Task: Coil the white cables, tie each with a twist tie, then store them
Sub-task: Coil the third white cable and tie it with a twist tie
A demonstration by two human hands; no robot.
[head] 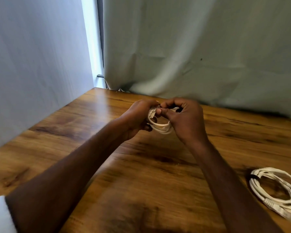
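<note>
both hands raised just above the wooden counter [107, 165], near its far edge, meeting around one small coiled white cable [161, 128]. left hand [138, 118] on the coil's left side, fingers curled round the bunched loops; grip clenched on the coil. right hand [185, 118] on the coil's right side, thumb and forefinger pinched together at the top of the coil, beside the left fingertips; grip closed there on a thin pale strip [174, 109] running across the top of the loops. cannot tell whether that strip is a twist tie or a cable end: too small, partly hidden by the fingers. lower arc of the coil hanging free between the two palms, several strands lying side by side, clear of the counter surface. plug ends of this cable not clearly made out.

second coiled white cable [275, 190] lying flat on the counter at the near right, well apart from the hands, partly cut off by the frame edge. looser, wider coil; a ribbed connector at its near side; a dark band across the loops at its upper left.

pale green curtain [191, 47] hanging behind the counter's far edge; white panel [32, 64] along the counter's left side.
</note>
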